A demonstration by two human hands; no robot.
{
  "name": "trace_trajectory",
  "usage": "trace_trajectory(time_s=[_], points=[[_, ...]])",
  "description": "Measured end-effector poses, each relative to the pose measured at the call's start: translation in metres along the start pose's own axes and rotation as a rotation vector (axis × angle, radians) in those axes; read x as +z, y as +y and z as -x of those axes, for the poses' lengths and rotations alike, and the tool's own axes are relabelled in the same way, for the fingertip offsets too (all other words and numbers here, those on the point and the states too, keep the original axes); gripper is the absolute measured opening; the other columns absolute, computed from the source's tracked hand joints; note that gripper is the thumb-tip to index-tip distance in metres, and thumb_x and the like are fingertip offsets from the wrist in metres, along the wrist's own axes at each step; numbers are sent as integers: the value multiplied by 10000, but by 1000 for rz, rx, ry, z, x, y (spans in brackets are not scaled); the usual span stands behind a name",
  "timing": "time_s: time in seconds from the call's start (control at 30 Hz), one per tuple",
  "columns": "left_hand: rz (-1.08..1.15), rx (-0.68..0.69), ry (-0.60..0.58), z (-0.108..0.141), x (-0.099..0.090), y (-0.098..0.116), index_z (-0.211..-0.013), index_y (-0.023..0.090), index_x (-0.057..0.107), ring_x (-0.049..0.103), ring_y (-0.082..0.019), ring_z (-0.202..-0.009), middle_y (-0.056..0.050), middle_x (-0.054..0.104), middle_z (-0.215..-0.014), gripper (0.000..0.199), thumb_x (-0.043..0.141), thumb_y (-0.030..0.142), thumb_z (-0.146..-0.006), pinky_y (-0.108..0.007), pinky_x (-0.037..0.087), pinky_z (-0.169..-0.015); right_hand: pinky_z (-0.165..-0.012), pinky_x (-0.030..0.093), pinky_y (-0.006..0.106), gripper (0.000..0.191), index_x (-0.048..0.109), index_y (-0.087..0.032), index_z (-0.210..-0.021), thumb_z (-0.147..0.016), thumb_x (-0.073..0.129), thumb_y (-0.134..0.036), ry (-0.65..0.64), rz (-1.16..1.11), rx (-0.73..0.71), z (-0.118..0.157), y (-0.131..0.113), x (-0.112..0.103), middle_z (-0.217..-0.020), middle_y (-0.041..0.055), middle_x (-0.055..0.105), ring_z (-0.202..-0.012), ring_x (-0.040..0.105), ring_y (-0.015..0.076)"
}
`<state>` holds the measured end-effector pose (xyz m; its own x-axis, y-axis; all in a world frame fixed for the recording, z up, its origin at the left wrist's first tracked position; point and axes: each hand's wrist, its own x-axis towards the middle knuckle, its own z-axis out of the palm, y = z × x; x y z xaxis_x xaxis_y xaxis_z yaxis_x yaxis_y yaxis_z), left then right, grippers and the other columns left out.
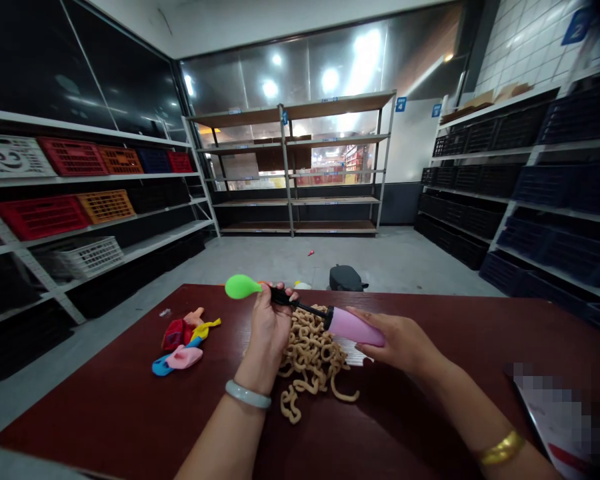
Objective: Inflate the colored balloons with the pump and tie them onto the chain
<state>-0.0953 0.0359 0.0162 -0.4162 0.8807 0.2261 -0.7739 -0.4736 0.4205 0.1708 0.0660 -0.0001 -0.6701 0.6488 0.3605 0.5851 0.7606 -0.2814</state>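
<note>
A hand balloon pump with a pink barrel [357, 328] and a black rod [311, 309] is held level above the table between my two hands. My left hand [275, 327] is closed around the black end of the pump, close to the neck of a slightly inflated green balloon [243, 287]. Around the pink barrel the fingers of my right hand [397, 340] are wrapped. Part of the rod shows, drawn out of the barrel. Below the pump lies a heap of tan, curled, twisted pieces [315, 353], partly over a white sheet [355, 352].
Several limp balloons [183, 357] in red, yellow, blue and pink lie on the left of the dark red table [130, 407]. At right lies a flat, blurred item [555, 420]. Beyond the table are a dark grey bag-like object [347, 277], shelves [290, 200] and crates [43, 215].
</note>
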Motion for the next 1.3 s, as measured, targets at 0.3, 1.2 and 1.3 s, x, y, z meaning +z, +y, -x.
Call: trace_trajectory(time_s=[0.3, 1.2, 1.3], points=[[-123, 0, -11, 33, 23, -34, -829, 179, 549, 584, -149, -691, -38, 600, -775, 234, 599, 406, -846, -311, 479, -703, -875, 478, 373, 652, 416, -341, -1401, -794, 617, -464, -63, -259, 67, -1, -13, -3, -1282, 17, 607, -1079, 618, 260], [-95, 270, 176, -9, 7, 39, -761, 162, 499, 519, -118, -581, -4, 529, -672, 166, 599, 261, -851, -236, 393, -526, -732, 530, 335, 692, 426, -246, -1406, -768, 647, -400, -294, -719, 132, 0, 5, 3, -1190, 54, 635, -860, 647, 213], [-107, 250, 151, -3, 9, 19, -774, 170, 503, 520, -117, -594, -3, 534, -689, 191, 642, 290, -823, -235, 395, -531, -806, 508, 348, 660, 471, -229, -1376, -765, 653, -398, -261, -660, 100, -1, 3, 4, -1204, 64, 628, -948, 625, 232]])
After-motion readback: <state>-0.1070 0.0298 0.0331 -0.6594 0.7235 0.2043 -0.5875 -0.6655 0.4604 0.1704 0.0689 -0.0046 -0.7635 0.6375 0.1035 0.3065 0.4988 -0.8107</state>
